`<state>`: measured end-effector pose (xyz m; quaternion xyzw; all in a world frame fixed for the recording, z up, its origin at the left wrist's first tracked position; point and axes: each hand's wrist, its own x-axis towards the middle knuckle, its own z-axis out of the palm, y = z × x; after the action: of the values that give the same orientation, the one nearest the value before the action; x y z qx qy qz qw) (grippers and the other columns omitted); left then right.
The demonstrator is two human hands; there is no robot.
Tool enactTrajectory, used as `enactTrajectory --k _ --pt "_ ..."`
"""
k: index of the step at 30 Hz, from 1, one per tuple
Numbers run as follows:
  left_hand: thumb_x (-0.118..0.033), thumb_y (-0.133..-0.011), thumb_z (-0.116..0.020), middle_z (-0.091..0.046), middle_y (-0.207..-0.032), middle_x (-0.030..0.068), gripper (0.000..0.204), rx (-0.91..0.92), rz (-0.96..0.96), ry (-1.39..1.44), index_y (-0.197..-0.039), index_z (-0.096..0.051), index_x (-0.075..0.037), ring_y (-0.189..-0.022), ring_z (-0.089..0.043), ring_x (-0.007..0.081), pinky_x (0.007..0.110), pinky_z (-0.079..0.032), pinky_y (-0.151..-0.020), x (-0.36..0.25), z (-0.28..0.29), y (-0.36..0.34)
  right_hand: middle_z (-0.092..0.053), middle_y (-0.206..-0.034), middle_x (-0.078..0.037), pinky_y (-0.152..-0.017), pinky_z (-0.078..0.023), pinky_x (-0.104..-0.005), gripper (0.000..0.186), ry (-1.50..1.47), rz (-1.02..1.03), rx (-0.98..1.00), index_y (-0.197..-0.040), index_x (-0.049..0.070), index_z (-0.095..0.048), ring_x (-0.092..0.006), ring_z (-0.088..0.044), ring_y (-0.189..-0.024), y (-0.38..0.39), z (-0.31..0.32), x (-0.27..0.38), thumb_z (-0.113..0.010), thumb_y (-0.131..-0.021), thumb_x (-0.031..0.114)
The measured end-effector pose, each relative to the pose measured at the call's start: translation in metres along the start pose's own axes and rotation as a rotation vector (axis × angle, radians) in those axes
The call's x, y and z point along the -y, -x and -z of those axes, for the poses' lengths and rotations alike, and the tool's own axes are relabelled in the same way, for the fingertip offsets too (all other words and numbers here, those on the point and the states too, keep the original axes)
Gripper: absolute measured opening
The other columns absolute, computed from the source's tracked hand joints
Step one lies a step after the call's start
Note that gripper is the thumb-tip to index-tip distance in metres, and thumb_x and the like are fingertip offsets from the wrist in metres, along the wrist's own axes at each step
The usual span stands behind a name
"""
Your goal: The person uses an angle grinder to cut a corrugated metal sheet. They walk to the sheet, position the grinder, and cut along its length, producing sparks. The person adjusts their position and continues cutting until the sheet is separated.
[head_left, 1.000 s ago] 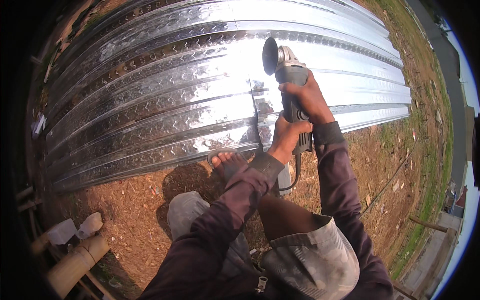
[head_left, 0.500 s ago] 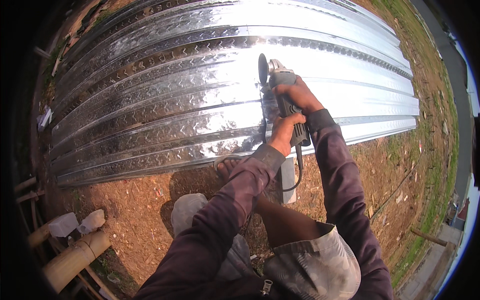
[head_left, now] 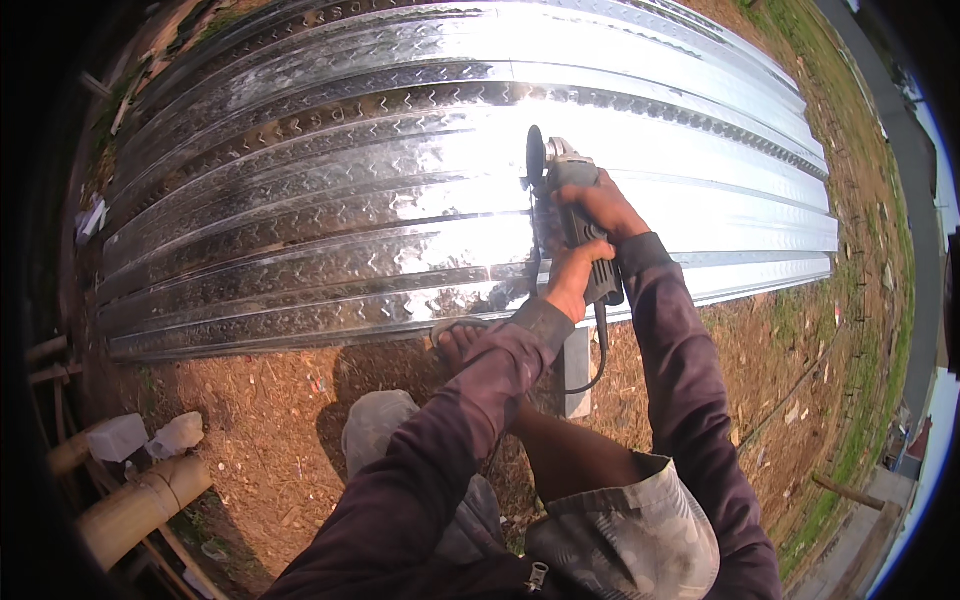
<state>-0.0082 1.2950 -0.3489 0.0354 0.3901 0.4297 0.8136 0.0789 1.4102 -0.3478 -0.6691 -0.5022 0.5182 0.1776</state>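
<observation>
An angle grinder [head_left: 592, 260] with a dark disc [head_left: 535, 152] is held low over shiny corrugated metal sheeting [head_left: 280, 200], its disc at a dark line running toward the sheet's near edge. Whether the disc touches the metal I cannot tell. My right hand [head_left: 605, 205] grips the tool just behind its head, and my left hand [head_left: 578, 270] is closed on the body nearer me. The black cord [head_left: 600, 355] loops down beside a grey block [head_left: 577, 380] at the sheet's edge. My sandaled foot [head_left: 452, 340] is at that edge, partly behind my left sleeve.
Bare dirt [head_left: 260, 410] with dry litter lies along the near edge. Bamboo poles [head_left: 140, 510] and white chunks [head_left: 115, 438] are at the lower left. A rod or hose [head_left: 785, 390], grass [head_left: 830, 480] and a wooden stick [head_left: 850, 492] are on the right.
The grinder and both hands have moved down in the view, with the disc now at the dark line on the sheet. Both hands still grip the tool.
</observation>
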Motion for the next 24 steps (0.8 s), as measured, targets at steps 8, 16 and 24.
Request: enactTrajectory --k 8,16,24 --pt "-0.021 -0.076 -0.069 -0.059 -0.078 0.0027 0.022 -0.007 -0.002 -0.010 -0.093 -0.062 -0.010 -0.064 -0.060 0.0168 0.033 -0.048 -0.053 -0.011 -0.001 0.004 -0.066 -0.107 -0.014 -0.087 -0.051 -0.0350 0.061 -0.027 0.063 -0.065 -0.124 -0.002 -0.056 -0.0248 -0.063 -0.095 -0.011 -0.010 -0.004 -0.076 -0.070 0.016" --pt "-0.018 -0.077 -0.068 -0.064 -0.077 0.0020 0.017 -0.030 0.024 0.056 -0.091 -0.064 -0.009 -0.064 -0.063 0.0157 0.031 -0.053 -0.057 -0.007 0.000 -0.009 -0.057 -0.124 -0.021 -0.097 -0.046 -0.0363 0.080 0.083 0.027 0.018 -0.133 -0.008 -0.042 -0.0305 -0.057 -0.114 -0.038 -0.003 -0.018 -0.078 -0.068 0.022" --pt "-0.019 -0.076 -0.069 -0.064 -0.076 0.0006 0.018 -0.053 0.033 0.071 -0.091 -0.064 -0.011 -0.065 -0.063 0.0148 0.029 -0.052 -0.060 -0.006 -0.006 -0.013 -0.067 -0.106 -0.011 -0.088 -0.050 -0.0345 0.053 -0.004 0.064 0.010 -0.120 0.000 -0.061 -0.0230 -0.063 -0.097 -0.026 -0.001 -0.008 -0.075 -0.071 0.014"
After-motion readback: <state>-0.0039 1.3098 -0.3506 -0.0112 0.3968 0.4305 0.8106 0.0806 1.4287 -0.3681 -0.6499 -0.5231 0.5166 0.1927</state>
